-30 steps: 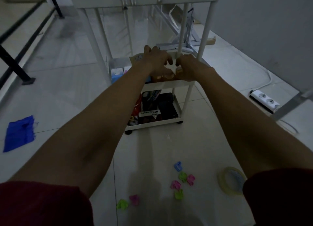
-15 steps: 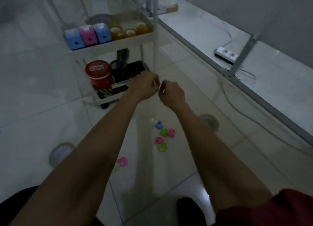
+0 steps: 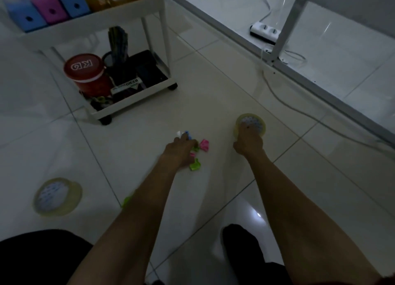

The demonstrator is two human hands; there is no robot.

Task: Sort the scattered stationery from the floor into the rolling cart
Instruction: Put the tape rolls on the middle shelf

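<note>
Small colourful clips lie on the white floor tiles: a pink clip (image 3: 204, 145), a green clip (image 3: 195, 165) and a blue clip (image 3: 188, 135). My left hand (image 3: 181, 151) is down on this cluster with its fingers bent over the clips; whether it holds one is hidden. My right hand (image 3: 248, 144) rests its fingers on the near rim of a clear tape roll (image 3: 253, 122) lying flat on the floor. A second tape roll (image 3: 57, 196) lies at the left. The white rolling cart (image 3: 136, 96) stands beyond, to the upper left.
The cart's bottom tray holds a red lidded tub (image 3: 85, 75) and a dark pen cup (image 3: 117, 45); the shelf above holds coloured boxes and tape rolls. Another green clip (image 3: 127, 200) peeks from under my left forearm. A power strip (image 3: 265, 31), a cable (image 3: 288, 100) and a table frame are on the right.
Both hands have left the cart's shelf and dropped to the floor. The left now covers the clips and the right touches the tape roll. The view has tilted down.
</note>
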